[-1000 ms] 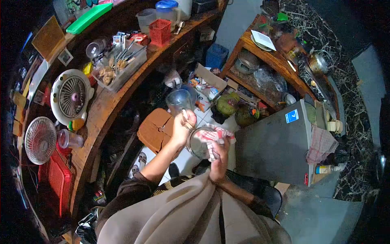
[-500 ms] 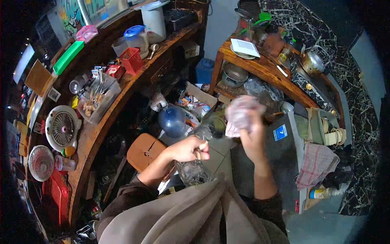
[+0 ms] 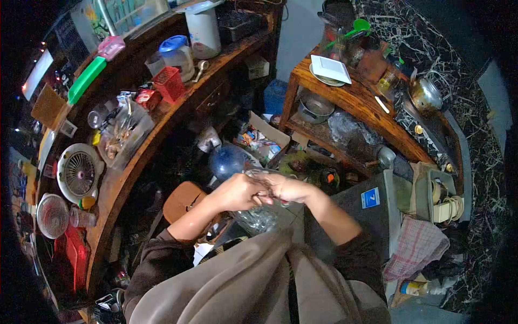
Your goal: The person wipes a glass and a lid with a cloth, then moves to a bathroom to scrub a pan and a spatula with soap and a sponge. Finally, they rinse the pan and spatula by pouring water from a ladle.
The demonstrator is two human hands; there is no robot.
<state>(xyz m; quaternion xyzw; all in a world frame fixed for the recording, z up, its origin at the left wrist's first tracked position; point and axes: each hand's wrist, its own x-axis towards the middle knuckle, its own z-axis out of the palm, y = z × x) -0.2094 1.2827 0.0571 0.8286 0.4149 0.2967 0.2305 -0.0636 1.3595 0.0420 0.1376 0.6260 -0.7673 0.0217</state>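
Observation:
My left hand (image 3: 240, 193) is closed in front of my body, gripping a clear glass vessel (image 3: 256, 218). The vessel's exact kind is hard to make out, as my hands cover much of it. Its lower part shows beneath my left hand, toward my chest. My right hand (image 3: 294, 189) meets the left at the vessel's far end, fingers bent inward and mostly hidden. The pale cloth that hand held a moment ago is out of sight now, covered by my hands or the glass.
A wooden counter on the left bears a fan (image 3: 81, 171), a red basket (image 3: 169, 85) and a white container (image 3: 203, 32). A kettle (image 3: 426, 94) stands at the right. Below are an orange-brown stool (image 3: 183, 201), a box of litter (image 3: 264, 141) and a dark cabinet (image 3: 350, 221).
My right hand has come down and left from its raised spot, bringing the cloth to the glass vessel, where the cloth no longer shows. My left hand keeps its grip in nearly the same place.

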